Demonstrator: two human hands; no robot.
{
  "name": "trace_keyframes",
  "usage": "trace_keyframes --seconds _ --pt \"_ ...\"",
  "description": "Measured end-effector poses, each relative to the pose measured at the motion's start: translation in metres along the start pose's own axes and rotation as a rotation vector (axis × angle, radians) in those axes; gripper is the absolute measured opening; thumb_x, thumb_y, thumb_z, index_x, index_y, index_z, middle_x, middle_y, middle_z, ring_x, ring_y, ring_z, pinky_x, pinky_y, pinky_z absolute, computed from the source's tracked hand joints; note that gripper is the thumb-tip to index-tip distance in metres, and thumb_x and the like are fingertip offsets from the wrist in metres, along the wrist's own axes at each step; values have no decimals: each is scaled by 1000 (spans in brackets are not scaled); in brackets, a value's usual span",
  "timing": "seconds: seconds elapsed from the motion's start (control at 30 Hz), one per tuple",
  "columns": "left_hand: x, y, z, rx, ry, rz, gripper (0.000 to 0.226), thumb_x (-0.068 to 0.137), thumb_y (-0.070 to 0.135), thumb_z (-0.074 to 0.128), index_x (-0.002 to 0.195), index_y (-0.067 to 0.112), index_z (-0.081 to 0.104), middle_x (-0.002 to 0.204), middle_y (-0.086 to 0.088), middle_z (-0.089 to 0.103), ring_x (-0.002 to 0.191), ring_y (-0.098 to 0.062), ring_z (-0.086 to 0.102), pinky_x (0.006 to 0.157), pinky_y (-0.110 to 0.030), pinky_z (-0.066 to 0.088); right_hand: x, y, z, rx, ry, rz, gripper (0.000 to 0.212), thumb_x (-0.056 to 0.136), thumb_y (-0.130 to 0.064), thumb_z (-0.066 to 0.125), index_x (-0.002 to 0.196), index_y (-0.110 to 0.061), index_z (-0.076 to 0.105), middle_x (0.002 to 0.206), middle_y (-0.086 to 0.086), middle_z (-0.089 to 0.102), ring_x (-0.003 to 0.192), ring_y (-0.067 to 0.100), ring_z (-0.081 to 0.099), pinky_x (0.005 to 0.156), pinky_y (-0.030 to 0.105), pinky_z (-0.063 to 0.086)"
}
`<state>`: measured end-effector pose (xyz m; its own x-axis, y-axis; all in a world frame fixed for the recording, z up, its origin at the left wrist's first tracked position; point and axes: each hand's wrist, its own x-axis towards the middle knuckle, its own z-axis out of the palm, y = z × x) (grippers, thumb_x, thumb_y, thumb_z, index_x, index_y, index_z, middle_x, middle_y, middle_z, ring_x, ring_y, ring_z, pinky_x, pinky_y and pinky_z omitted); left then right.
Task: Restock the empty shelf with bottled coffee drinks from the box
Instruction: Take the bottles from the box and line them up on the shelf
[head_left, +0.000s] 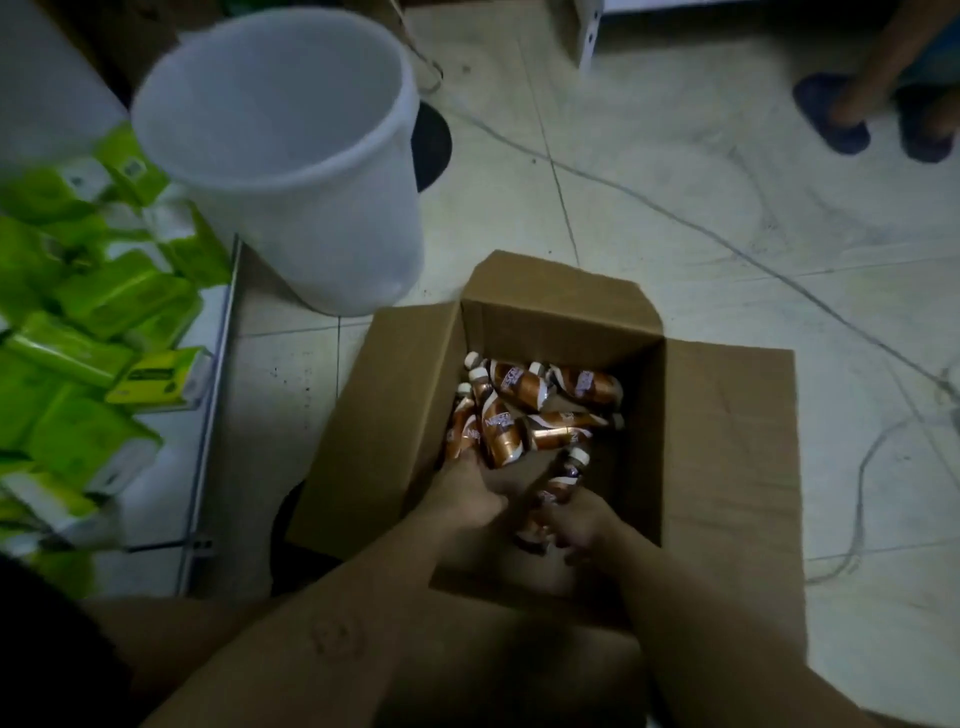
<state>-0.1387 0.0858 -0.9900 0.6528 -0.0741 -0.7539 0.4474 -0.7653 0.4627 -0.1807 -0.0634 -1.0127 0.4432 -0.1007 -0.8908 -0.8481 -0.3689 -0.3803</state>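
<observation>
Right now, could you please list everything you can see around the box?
box: one, brown cardboard, open, on the floor at centre.
bottles: several, copper-brown with white caps, lying jumbled in the box.
bucket: one, white, on the floor left of and beyond the box.
packs: many, green, on the low white shelf at left.
cable: one, grey, on the floor at right.
feet: two, in dark slippers, top right.
left hand: in the box, among the bottles.
right hand: in the box, gripping one bottle.
</observation>
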Motion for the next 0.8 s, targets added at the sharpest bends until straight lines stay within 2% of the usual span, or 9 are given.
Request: trace_keyframes --seconds 0.1,0.17,0.27,0.33,0.4,0.47,0.6,0.7,0.8 --pt "38 -2 5 45 89 -73 76 83 18 67 148 22 28 145 -6 38 132 -27 41 108 -41 37 39 8 8 30 52 55 25 92 -22 60 116 -20 54 90 -3 55 78 11 54 66 28 44" --pt "64 -4 9 57 104 -120 89 81 22 68 152 17 15 153 -10 25 140 -30 28 113 -43 28 60 14 12 28 73 85 32 88 -22 65 117 -19 52 92 -3 59 73 8 55 66 27 47" --pt "97 -14 18 -15 113 -152 101 75 25 71 153 13 7 157 -12 15 144 -30 17 118 -43 18 86 22 16 76 63 174 69 85 -29 70 142 -13 35 123 10 60 85 16 61 62 26 51" --pt "113 -23 27 5 153 -146 97 77 22 69 153 13 10 156 -12 17 143 -30 18 118 -42 17 97 27 18 113 58 251 81 85 -32 69 148 -11 22 135 14 52 104 25 60 73 30 51" --pt "118 -31 39 147 223 -96 92 79 23 68 152 15 12 154 -11 19 141 -30 22 115 -42 20 107 34 22 128 87 285 89 81 -31 74 149 -13 19 138 14 50 118 30 55 89 38 49" --pt "116 -39 47 276 330 16 82 80 23 69 147 16 23 148 -10 28 134 -28 32 110 -39 29 117 35 27 173 125 275 92 77 -26 78 148 -15 21 137 13 50 121 32 53 94 41 48" --pt "113 -57 58 169 337 55 69 80 22 71 136 28 30 145 -5 22 127 -28 41 97 -37 43 119 31 40 327 193 287 82 77 -17 77 143 -17 28 130 12 54 112 30 58 84 39 49" --pt "115 -60 61 10 307 31 57 83 33 69 129 36 36 147 -2 15 122 -26 45 89 -35 49 118 40 45 283 233 274 88 74 -26 80 144 -19 26 126 11 56 95 24 63 83 40 54" --pt "112 -61 60 40 340 35 55 82 34 69 128 32 38 148 -4 19 125 -28 45 92 -41 50 115 43 44 204 217 294 97 69 -37 82 144 -20 24 126 10 55 85 21 65 77 38 56"
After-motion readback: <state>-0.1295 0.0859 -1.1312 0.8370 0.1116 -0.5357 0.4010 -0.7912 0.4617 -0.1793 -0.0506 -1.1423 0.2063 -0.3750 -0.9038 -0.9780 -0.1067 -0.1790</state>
